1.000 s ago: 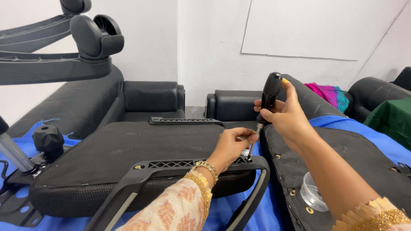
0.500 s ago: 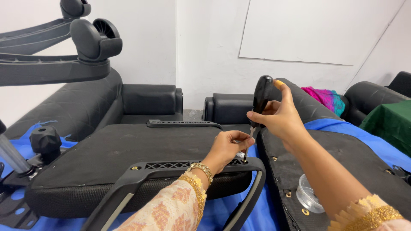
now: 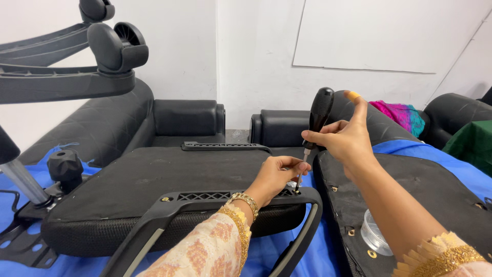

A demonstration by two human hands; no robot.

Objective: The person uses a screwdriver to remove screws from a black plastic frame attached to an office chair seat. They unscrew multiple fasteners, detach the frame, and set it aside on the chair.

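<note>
ok, right hand [image 3: 344,139] grips screwdriver [image 3: 313,129] upright, left hand [image 3: 277,174] pinches its tip at armrest bracket [image 3: 225,196].

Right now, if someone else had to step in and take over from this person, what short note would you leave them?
Right hand: grip closed on the black handle of the screwdriver, held nearly upright, thumb raised.
Left hand: fingers pinch the shaft low down, steadying the tip.
The tip sits at a screw hole at the right end of the black armrest bracket, which lies on the upturned chair seat.
A clear plastic cup stands on the second seat pad to the right; its contents cannot be told.
Done: bracket placed, driver set in position.
Left: whether the screw is tight cannot be told, so check it.
</note>
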